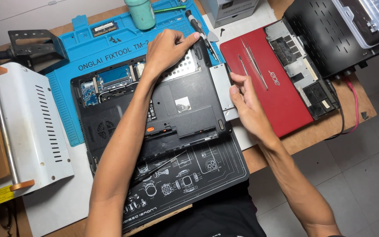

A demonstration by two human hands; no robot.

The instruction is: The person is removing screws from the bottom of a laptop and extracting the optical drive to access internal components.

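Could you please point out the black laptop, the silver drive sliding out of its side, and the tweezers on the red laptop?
Black laptop [185, 109]: head view, on its underside panel.
Silver drive [221, 83]: head view, on its flat top, above the right hand [246, 107].
Tweezers [254, 63]: head view, midway along the prongs.

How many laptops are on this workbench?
2. A black laptop lies upside down under both hands, its optical drive sticking out; a red laptop lies right of it. More may be hidden.
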